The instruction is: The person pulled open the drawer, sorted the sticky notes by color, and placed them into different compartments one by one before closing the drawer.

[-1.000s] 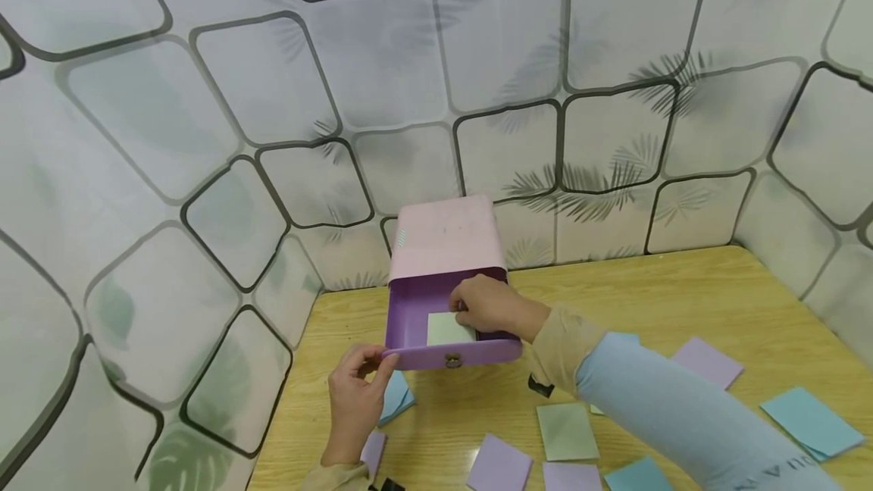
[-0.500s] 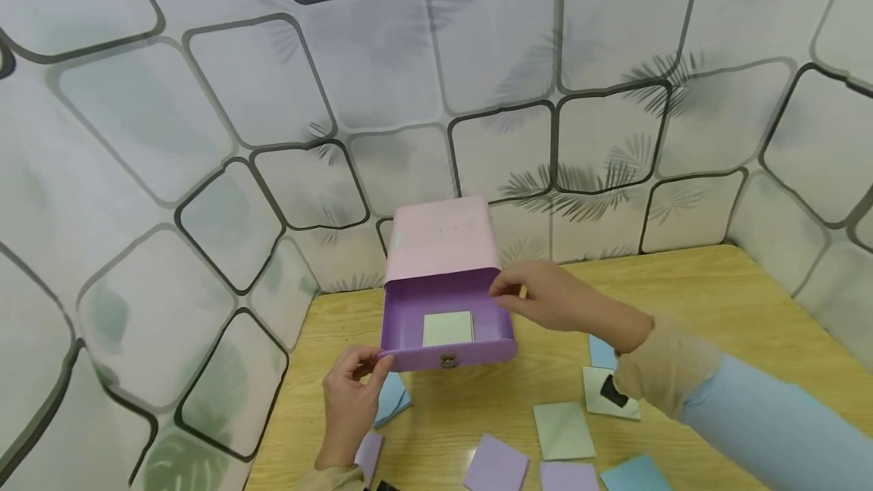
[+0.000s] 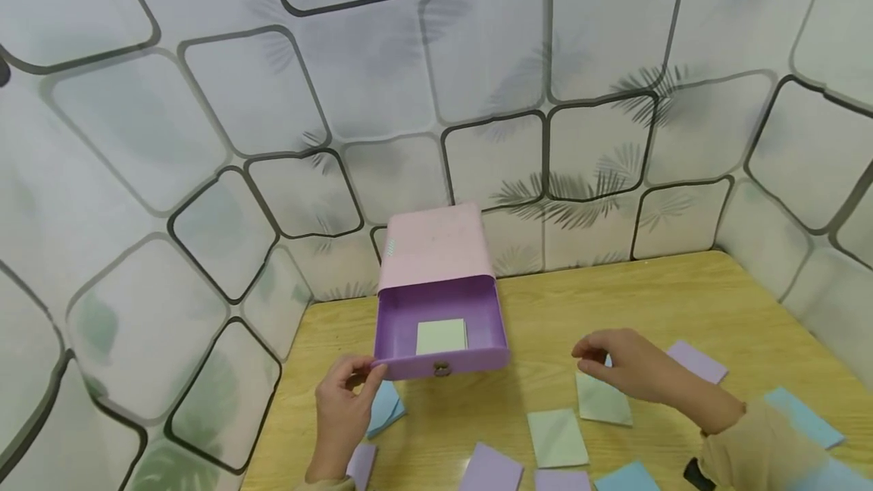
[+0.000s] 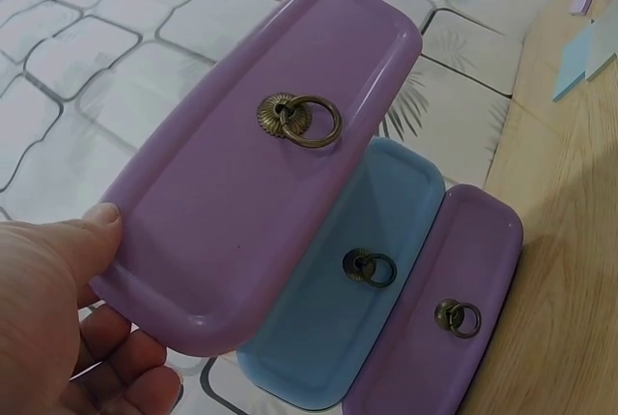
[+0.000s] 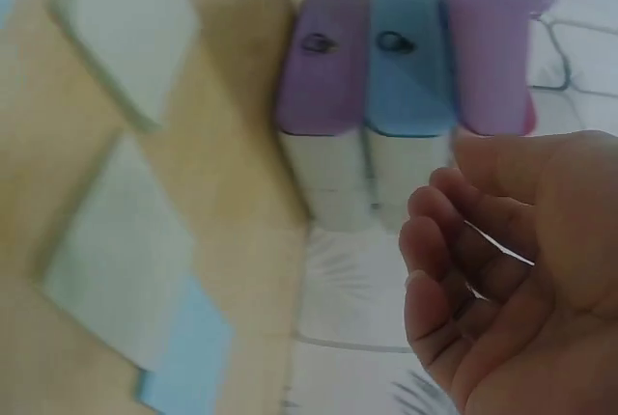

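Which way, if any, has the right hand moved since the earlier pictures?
Yes: judged against the pink cabinet in the head view, the right hand has moved out of the open purple drawer, rightward and lower.

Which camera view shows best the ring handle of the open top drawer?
The left wrist view: there the ring handle faces the camera, large and unobstructed, on the top drawer. It is small in the head view and not visible in the right wrist view.

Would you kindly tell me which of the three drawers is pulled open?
The top purple drawer, held at one corner by the left hand: it juts out, while the blue middle drawer and purple bottom drawer are pushed in.
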{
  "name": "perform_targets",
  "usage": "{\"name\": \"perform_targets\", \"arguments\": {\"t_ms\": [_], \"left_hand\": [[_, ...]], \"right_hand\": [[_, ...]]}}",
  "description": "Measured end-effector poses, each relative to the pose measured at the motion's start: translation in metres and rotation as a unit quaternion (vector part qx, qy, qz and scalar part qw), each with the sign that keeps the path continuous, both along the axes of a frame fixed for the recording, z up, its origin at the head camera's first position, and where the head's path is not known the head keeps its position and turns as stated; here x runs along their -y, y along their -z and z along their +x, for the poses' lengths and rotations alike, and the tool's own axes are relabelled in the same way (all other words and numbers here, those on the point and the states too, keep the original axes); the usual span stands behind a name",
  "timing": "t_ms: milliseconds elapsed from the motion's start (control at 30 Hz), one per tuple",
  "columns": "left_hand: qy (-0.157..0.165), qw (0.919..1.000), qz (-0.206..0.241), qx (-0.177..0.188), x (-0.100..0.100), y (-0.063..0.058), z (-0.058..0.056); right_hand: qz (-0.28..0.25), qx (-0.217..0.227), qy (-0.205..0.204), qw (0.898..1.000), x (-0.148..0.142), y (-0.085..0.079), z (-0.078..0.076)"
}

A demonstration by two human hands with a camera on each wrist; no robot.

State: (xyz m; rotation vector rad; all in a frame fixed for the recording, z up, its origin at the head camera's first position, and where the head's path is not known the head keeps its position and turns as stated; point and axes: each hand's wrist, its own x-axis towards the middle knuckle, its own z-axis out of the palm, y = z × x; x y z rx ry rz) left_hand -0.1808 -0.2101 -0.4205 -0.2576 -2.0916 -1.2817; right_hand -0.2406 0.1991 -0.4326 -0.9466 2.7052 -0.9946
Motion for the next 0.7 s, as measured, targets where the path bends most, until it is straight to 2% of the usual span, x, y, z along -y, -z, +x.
{"name": "perform_targets", "arguments": {"t_ms": [67, 200, 433, 700], "left_hand": [[-0.003, 1.0000, 0.002, -0.001, 0.000, 0.001, 0.000], [-0.003, 1.0000, 0.007, 0.003, -0.001, 0.004, 0.001], [-0.004, 0.9998, 0.016, 0.009, -0.003, 0.006, 0.001], [-0.020, 0.9995, 0.016, -0.017, -0.005, 0.006, 0.002]], "right_hand": [[0.003, 0.020, -0.008, 1.000, 0.000, 0.016, 0.004], [0.015, 0.026, -0.020, 0.999, 0.005, 0.037, 0.006], [0.053, 0.011, -0.025, 0.998, 0.018, 0.050, 0.009], [0.083, -0.003, -0.028, 0.996, 0.033, 0.069, 0.020]]}}
